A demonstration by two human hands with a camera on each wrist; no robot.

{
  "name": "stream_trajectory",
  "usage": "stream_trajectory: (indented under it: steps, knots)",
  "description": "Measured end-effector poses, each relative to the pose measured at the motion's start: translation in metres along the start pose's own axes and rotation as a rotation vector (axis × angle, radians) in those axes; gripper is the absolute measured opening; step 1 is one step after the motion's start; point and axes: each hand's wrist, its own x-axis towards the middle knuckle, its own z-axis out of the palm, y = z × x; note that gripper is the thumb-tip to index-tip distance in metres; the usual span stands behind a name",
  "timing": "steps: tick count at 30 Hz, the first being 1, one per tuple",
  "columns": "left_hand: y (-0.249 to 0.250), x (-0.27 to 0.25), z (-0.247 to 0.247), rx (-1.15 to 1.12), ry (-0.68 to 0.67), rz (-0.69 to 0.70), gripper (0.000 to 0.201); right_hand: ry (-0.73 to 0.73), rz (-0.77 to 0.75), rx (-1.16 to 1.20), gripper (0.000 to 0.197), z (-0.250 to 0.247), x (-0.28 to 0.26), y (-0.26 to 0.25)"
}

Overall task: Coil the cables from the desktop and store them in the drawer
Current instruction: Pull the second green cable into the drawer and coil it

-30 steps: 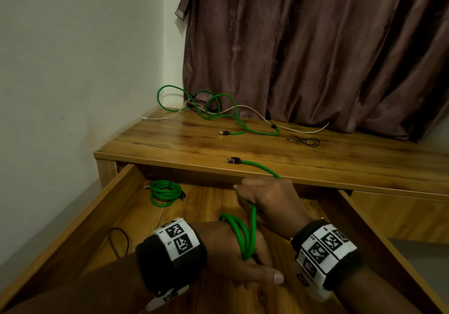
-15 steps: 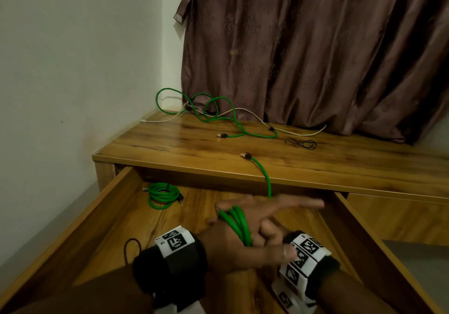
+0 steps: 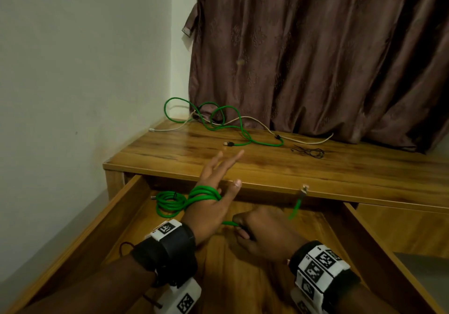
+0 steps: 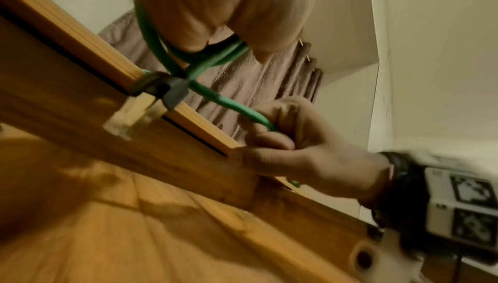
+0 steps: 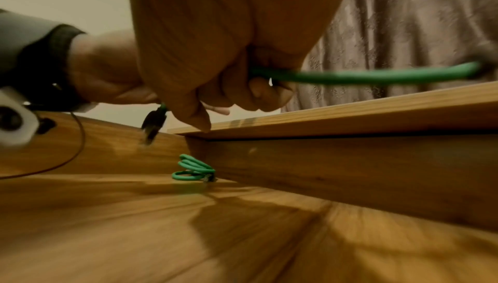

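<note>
Step in hand: winding the green cable (image 3: 204, 193) round the left hand (image 3: 213, 199), over the open drawer (image 3: 73, 248).
Left hand: fingers straight and spread, loops lying across the palm between thumb and fingers — a spool, not a grip.
Right hand (image 3: 262, 234): fingers curled tight on the cable's free run, just beside the left wrist.
Loose end: plug (image 3: 304, 188) hanging at the desktop (image 3: 267, 165) edge, short tail left to take in.
Doing it well: keep light tension from the right hand, lay each turn beside the last, not crossed; probably ease the plug off the edge rather than yank it; pinch the bundle before slipping it off.
Drawer contents: one coiled green cable (image 3: 170, 203) at the back left; a thin dark cord (image 3: 122, 247) near the left wall.
Desktop: tangled green cable (image 3: 226, 129), white cable (image 3: 257, 122) and small black cord (image 3: 309, 152) at the back — not yet coiled.
</note>
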Motion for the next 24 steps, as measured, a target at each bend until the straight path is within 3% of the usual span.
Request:
stream_trajectory:
  steps: [4, 7, 10, 14, 16, 19, 21, 24]
  knots:
    - [-0.025, -0.002, 0.007, 0.077, -0.091, 0.001, 0.055, 0.063, 0.08, -0.058, 0.021, -0.01, -0.005, 0.01]
    - [-0.029, -0.012, 0.019, 0.159, -0.275, -0.091, 0.036, 0.107, 0.098, -0.06, 0.018, -0.013, -0.006, 0.011]
    - [-0.031, -0.012, 0.015, 0.101, -0.328, -0.213, 0.021, 0.173, 0.11, -0.071, 0.022, -0.017, -0.008, 0.019]
    - [-0.033, -0.016, 0.009, 0.339, -0.44, -0.267, 0.059, 0.277, 0.106, -0.235, 0.05, -0.022, -0.011, 0.019]
    - [-0.034, -0.017, 0.009, 0.445, -0.563, -0.277, 0.069, 0.324, 0.079, -0.241, 0.044, -0.021, -0.011, 0.019]
    - [-0.041, -0.019, 0.014, 0.538, -0.789, -0.243, 0.042, 0.414, 0.016, -0.214, 0.036, -0.018, -0.013, 0.022]
    - [-0.046, -0.022, 0.016, 0.522, -0.941, -0.245, 0.039, 0.495, -0.018, -0.194, 0.033, -0.018, -0.014, 0.023]
    - [-0.05, -0.024, 0.02, 0.509, -0.949, -0.199, 0.044, 0.574, -0.033, -0.176, 0.021, -0.02, -0.015, 0.025]
